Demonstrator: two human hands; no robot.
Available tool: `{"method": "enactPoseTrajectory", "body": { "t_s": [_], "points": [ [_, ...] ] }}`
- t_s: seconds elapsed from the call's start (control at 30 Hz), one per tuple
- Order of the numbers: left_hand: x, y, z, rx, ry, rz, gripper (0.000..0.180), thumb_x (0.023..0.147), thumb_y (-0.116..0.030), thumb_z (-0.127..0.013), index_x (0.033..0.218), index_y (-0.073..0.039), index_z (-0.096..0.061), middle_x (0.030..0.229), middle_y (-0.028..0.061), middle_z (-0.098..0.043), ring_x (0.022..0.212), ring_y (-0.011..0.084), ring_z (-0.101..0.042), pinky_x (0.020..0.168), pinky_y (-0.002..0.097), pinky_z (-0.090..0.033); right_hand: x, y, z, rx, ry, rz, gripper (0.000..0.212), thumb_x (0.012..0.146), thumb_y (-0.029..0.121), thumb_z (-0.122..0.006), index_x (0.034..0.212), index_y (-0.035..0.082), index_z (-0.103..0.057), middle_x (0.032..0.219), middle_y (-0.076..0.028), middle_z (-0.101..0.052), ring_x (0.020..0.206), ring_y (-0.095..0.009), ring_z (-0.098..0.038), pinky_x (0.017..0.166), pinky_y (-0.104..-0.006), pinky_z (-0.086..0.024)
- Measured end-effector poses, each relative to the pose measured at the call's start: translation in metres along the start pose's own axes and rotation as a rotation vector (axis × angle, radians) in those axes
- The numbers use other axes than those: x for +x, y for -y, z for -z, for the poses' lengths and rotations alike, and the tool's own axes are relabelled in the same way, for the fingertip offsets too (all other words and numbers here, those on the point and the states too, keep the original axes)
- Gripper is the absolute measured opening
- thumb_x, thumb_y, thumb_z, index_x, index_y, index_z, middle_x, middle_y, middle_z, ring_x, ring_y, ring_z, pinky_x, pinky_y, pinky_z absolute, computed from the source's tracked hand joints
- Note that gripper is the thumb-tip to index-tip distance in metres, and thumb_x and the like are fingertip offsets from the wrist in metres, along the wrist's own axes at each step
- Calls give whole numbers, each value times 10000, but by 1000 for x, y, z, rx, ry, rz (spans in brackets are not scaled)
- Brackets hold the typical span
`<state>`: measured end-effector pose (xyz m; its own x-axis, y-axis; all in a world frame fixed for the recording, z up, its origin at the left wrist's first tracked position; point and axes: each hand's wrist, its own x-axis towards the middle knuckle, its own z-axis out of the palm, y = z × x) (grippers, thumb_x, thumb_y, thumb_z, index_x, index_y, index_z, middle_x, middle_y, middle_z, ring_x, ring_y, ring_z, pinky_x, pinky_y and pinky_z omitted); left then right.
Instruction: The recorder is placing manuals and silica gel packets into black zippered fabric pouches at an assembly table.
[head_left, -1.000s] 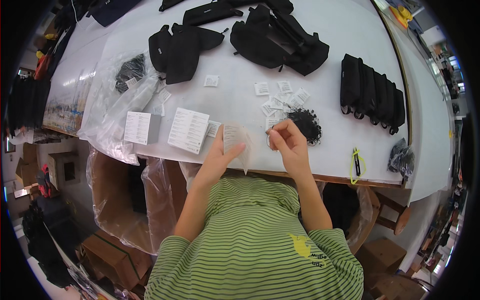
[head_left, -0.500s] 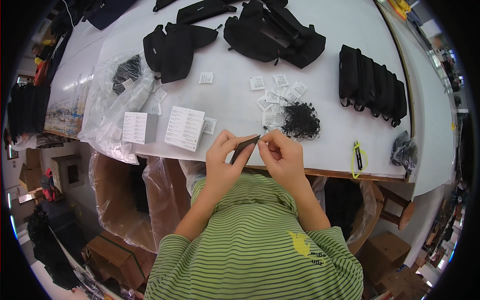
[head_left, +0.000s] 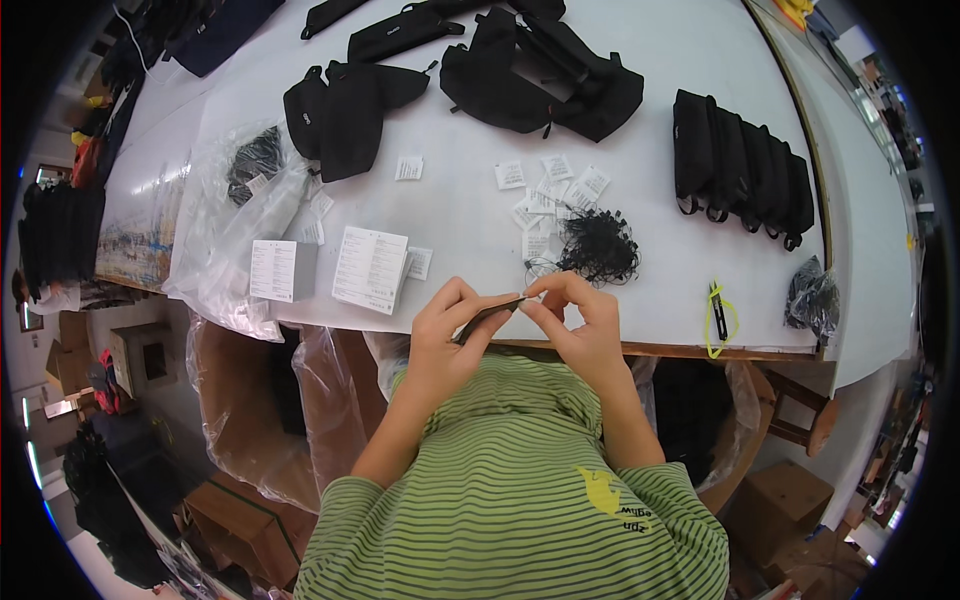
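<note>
Near the front edge of the table, my left hand [head_left: 445, 335] grips a thin dark card-like tag [head_left: 488, 320] between thumb and fingers. The thumb and fingertips of my right hand [head_left: 582, 325] pinch at the far corner of the tag. Whatever small piece those fingertips hold is hidden. Just beyond my right hand lies a tangled heap of black tag strings [head_left: 598, 248]. Small white printed labels [head_left: 540, 203] are scattered beside the heap. To the left of my hands stand two stacks of white printed cards, a larger stack [head_left: 368, 270] and a smaller stack [head_left: 275, 270].
Black fabric bags [head_left: 545, 75] lie along the far side, with a row of black pouches [head_left: 742, 165] at the right. A black cutter [head_left: 720, 312] with a yellow loop rests near the front edge. Clear plastic bags [head_left: 225, 230] cover the left. Lined cartons [head_left: 240, 400] stand below.
Both hands have come slightly nearer to me, and the tag has tilted flatter. My right fingertips have closed in on its corner. The whole view has shifted a little.
</note>
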<state>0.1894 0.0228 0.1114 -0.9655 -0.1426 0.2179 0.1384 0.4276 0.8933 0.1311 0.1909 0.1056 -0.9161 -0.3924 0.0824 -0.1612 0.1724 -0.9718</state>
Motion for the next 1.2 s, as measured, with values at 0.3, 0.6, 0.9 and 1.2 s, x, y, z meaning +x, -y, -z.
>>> {"method": "enactPoseTrajectory", "body": {
  "t_s": [0.3, 0.6, 0.9, 1.2],
  "points": [
    [2, 30, 10, -807, 306, 548, 197, 936, -145, -610, 1066, -1, -645, 895, -9, -612, 865, 91, -586, 785, 213, -449, -1, -1, 8, -11, 155, 22, 121, 812, 105, -728, 870, 51, -638, 629, -15, -567, 534, -84, -482, 522, -227, -382],
    [2, 42, 3, -724, 458, 432, 110, 936, -128, -614, 957, -21, -601, 875, -22, -591, 807, 56, -539, 725, 218, -442, -3, -9, 8, 78, 301, -128, 116, 824, 109, -717, 836, 39, -625, 610, 6, -543, 519, -51, -455, 503, -216, -350],
    [74, 41, -30, -337, 221, 190, 163, 909, -175, -624, 994, -39, -598, 851, 43, -618, 789, 118, -575, 713, 253, -466, 19, -3, 34, 77, 104, -96, 131, 879, 126, -666, 875, 6, -614, 666, 24, -570, 539, -28, -449, 503, -201, -337],
    [236, 108, -125, 742, -166, -505, 341, 774, -143, -664, 1101, -88, -587, 1275, 134, -485, 1141, 349, -471, 962, 505, -388, 41, 29, 70, 333, -266, 6, 79, 898, 92, -645, 896, 13, -639, 708, 6, -601, 535, -28, -438, 486, -184, -290]
  ]
}}
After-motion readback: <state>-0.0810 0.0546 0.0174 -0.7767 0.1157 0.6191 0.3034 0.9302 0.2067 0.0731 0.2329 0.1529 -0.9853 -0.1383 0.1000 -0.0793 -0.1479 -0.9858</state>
